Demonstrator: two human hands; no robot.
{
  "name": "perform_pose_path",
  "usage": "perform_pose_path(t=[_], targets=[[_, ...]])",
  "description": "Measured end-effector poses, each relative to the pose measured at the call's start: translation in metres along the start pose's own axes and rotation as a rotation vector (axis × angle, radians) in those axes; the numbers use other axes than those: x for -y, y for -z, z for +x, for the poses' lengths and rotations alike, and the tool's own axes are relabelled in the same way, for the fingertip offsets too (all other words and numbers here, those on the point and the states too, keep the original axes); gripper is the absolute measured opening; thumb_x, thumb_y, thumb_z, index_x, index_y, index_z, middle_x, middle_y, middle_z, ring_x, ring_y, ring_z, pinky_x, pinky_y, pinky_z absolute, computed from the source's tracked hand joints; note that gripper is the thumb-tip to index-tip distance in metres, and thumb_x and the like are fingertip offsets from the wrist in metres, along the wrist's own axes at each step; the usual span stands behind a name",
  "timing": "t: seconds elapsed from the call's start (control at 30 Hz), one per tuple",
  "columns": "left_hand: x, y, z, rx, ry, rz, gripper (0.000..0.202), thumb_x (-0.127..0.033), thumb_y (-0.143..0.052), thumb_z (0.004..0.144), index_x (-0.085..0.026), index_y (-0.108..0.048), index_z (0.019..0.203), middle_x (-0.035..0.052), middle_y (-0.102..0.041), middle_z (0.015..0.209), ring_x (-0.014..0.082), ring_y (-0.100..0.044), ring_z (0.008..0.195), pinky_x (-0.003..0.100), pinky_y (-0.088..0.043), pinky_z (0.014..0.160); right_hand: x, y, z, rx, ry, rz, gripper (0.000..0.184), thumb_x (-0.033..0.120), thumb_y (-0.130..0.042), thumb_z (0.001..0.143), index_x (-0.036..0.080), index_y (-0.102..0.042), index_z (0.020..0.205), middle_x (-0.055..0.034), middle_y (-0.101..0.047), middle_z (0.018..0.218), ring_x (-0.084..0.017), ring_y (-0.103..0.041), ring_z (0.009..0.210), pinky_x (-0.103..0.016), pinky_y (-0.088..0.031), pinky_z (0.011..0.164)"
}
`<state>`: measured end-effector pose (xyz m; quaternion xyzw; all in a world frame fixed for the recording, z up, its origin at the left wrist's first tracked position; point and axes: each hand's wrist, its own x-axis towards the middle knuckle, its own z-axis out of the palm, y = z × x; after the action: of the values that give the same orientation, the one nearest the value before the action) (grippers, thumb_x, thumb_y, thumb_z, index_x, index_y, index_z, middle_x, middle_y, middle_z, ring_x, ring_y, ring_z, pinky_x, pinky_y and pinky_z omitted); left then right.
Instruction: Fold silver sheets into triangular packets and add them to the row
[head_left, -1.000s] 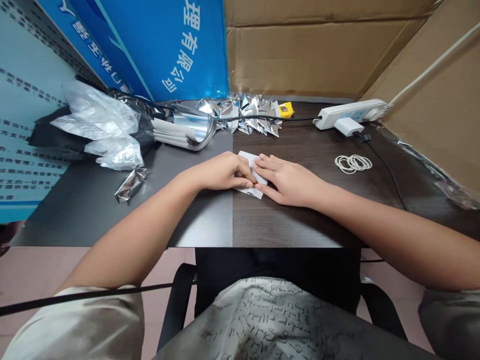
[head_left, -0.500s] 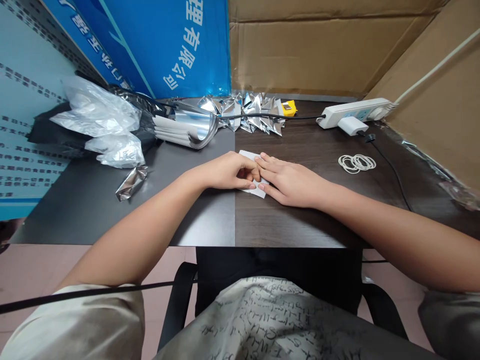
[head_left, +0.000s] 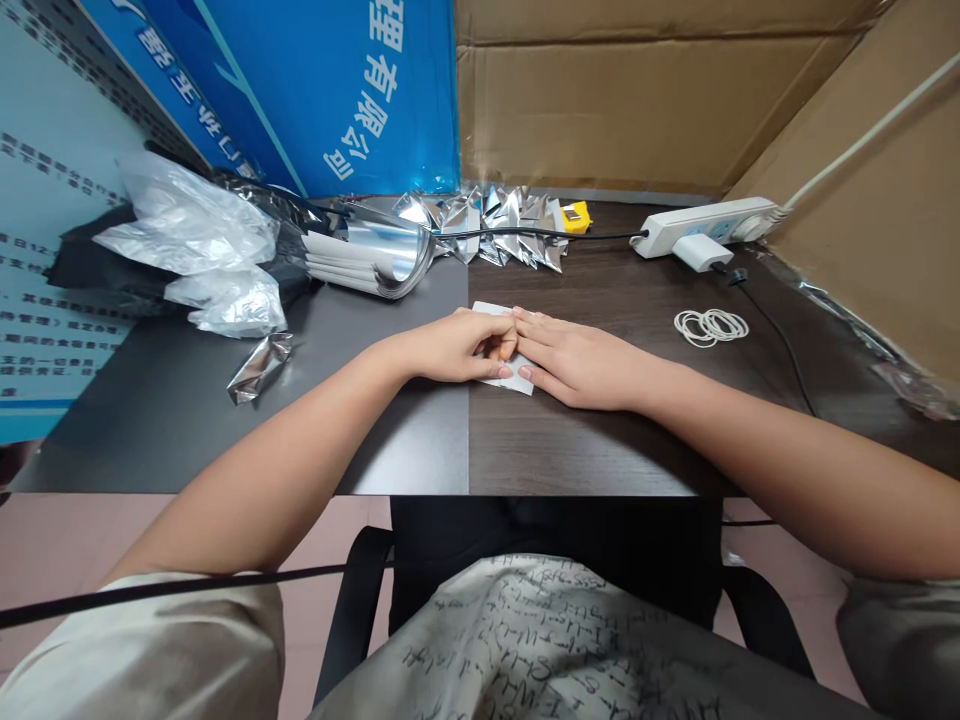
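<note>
A small white folded sheet (head_left: pixel 519 384) lies flat on the table in front of me, with both hands covering most of it. From the left, my left hand (head_left: pixel 459 345) rests on the sheet with its fingers curled in and its thumb along the near part. My right hand (head_left: pixel 581 362) presses on the sheet's right side, fingers stretched out flat and the thumb near the other thumb. The fingertips of both hands meet around the middle of the sheet.
Behind my hands lie a stack of curled silver-lined white sheets (head_left: pixel 352 262), several silver foil pieces (head_left: pixel 517 225) and a yellow tape measure (head_left: pixel 577 217). Plastic bags (head_left: pixel 195 225) and a foil packet (head_left: pixel 259 368) are left; white rubber bands (head_left: pixel 710 327) and a power strip (head_left: pixel 709 222) right.
My hands stay on the white sheet with almost the same pose. The right fingers and the curled left fingers have shifted very slightly; the view has moved a little.
</note>
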<state>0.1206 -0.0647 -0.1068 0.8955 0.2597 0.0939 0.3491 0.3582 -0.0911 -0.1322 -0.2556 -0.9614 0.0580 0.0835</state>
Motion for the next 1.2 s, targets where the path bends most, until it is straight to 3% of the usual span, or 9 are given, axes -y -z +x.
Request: perform_pose_path(t=[0.4, 0.87, 1.2], targets=[[-0.0021, -0.0012, 0.0000, 0.026, 0.013, -0.052, 0.013, -0.028, -0.064, 0.087, -0.015, -0.060, 0.088, -0.0007, -0.058, 0.079, 0.0113, -0.049, 0.071, 0.024, -0.038, 0.069, -0.0062, -0.0035, -0.0001, 0.008, 0.038, 0.010, 0.054, 0.033, -0.037, 0.107, 0.004, -0.048, 0.151, -0.0220, -0.034, 0.162, -0.032, -0.031, 0.156, -0.056, -0.036, 0.128], [-0.0089, -0.0011, -0.0001, 0.002, -0.009, 0.033, 0.006, -0.021, -0.062, 0.086, -0.016, -0.059, 0.086, 0.0002, -0.060, 0.081, 0.0117, -0.052, 0.072, 0.025, -0.039, 0.070, -0.0061, -0.0011, 0.0012, 0.003, 0.036, -0.035, 0.052, 0.039, -0.042, 0.105, 0.005, -0.056, 0.143, -0.0218, -0.039, 0.160, -0.034, -0.036, 0.154, -0.056, -0.037, 0.127], [-0.0055, -0.0008, 0.0000, 0.009, -0.041, -0.014, 0.018, -0.032, -0.066, 0.089, -0.015, -0.059, 0.087, 0.0008, -0.058, 0.081, 0.0122, -0.051, 0.073, 0.025, -0.040, 0.071, -0.0038, -0.0013, 0.0014, 0.012, 0.059, -0.033, 0.054, 0.039, -0.042, 0.105, 0.005, -0.052, 0.145, -0.0223, -0.031, 0.164, -0.035, -0.028, 0.157, -0.057, -0.034, 0.128]])
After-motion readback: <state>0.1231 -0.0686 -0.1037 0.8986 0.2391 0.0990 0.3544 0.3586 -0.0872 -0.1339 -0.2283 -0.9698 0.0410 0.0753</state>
